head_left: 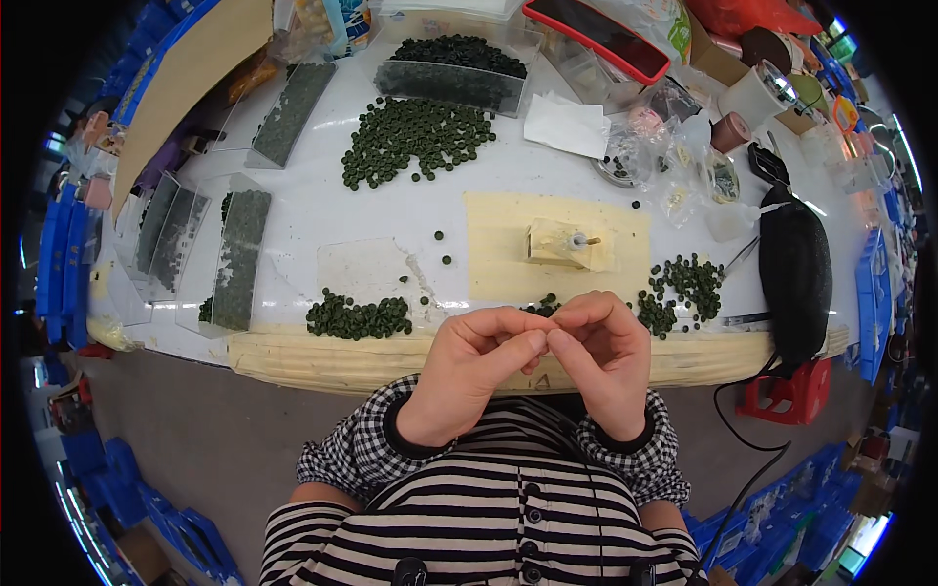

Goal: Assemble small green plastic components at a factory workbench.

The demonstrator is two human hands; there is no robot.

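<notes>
While one heap of discs sits left by the near edge of the tabletop and a bigger heap toward the far edge, left hand and right hand meet fingertip to fingertip at the near edge; whether they grasp a disc, I cannot tell. Another heap lies rightward: much seems to remain, the finished share unclear.

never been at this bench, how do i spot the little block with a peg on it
On the white table, just beyond the left hand and right hand, lies a pale yellow sheet. On it stands a small cream block. Unlike the neighbouring heaps of small dark green discs, it is one pale block with a short peg on top.
</notes>
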